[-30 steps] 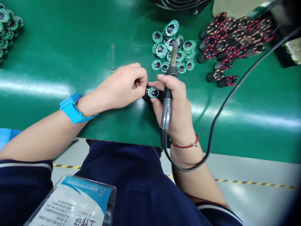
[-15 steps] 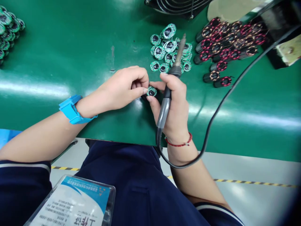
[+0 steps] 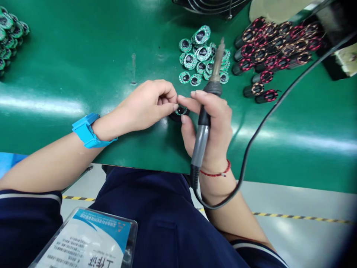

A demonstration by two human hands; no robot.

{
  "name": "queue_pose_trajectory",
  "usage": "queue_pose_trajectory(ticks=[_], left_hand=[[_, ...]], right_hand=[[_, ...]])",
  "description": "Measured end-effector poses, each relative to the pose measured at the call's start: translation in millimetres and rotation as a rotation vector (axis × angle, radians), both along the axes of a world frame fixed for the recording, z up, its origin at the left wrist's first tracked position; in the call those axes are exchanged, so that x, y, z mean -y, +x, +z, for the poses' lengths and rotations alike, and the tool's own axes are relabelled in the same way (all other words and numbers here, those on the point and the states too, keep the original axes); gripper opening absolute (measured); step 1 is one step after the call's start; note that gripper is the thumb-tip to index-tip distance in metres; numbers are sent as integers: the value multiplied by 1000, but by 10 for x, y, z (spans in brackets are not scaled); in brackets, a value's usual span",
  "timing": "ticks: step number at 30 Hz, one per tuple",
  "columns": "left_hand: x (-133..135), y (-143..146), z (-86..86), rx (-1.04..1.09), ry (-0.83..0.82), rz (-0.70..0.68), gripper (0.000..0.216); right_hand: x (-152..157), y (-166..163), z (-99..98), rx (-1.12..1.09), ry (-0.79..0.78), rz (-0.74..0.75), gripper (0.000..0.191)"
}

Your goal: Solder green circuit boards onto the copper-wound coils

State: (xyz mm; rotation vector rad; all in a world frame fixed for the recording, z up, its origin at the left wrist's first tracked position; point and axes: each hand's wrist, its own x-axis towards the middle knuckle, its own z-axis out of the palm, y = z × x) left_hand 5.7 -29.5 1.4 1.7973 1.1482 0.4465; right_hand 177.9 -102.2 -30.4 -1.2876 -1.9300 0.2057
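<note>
My left hand [image 3: 145,106], with a blue wrist strap [image 3: 85,130], pinches a small round green circuit board [image 3: 182,110] that sits on a dark cylinder on the green table [image 3: 69,74]. My right hand [image 3: 213,128] grips a soldering iron [image 3: 205,119] between its fingers, tip pointing away from me, while its fingertips also touch the same small board. Both hands meet at the board near the table's front edge.
A pile of round green boards [image 3: 202,56] lies just beyond the hands. Dark cylinders wound with red and copper wire [image 3: 275,48] lie at the back right. More green boards [image 3: 9,29] sit far left. The iron's black cable [image 3: 267,119] loops right. A fan grille [image 3: 214,5] stands behind.
The right hand has shifted slightly, tilting the soldering iron's tip further right and up. The fingers of both hands have closed in over the small board, hiding more of it.
</note>
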Motion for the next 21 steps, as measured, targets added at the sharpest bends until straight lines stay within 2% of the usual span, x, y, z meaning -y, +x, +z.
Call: queue_pose_trajectory(ticks=[7,14,18,21], left_hand=[[8,-6,5,-24,44,12,11],[20,26,35,-116,73,38,13],[22,27,43,-137,54,45,12],[22,29,45,-147,47,50,12]], right_hand=[[5,13,-11,-48,-38,8,51],[14,-14,-68,-347,-6,-66,41],[20,-25,-46,-423,84,-169,34],[-3,-30,-27,-562,238,-202,28]])
